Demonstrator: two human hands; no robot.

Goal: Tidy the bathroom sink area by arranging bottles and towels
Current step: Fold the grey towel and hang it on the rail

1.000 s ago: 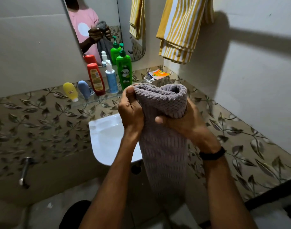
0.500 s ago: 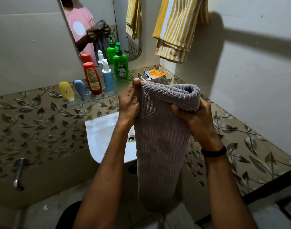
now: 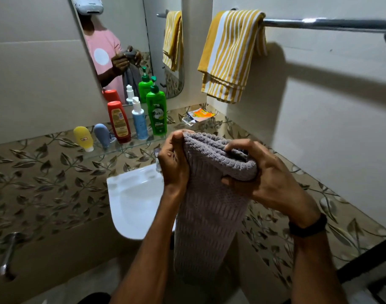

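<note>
Grey towel (image 3: 209, 205) gripped at folded top edge by left hand (image 3: 173, 165) and right hand (image 3: 266, 183), held over sink (image 3: 130, 205). Bottles (image 3: 139, 119) lined up on glass shelf (image 3: 122, 148). Striped towel (image 3: 229, 55) hung on rail (image 3: 330, 24). Grey towel likely left to be hung.

I'm standing in a small home bathroom: a white sink (image 3: 133, 200) below a wall mirror (image 3: 130, 40), a glass shelf (image 3: 126, 148) lined with shampoo bottles (image 3: 156, 113), leaf-patterned tiles (image 3: 45, 178), and a striped towel (image 3: 231, 55) on a chrome rail (image 3: 328, 24).
</note>
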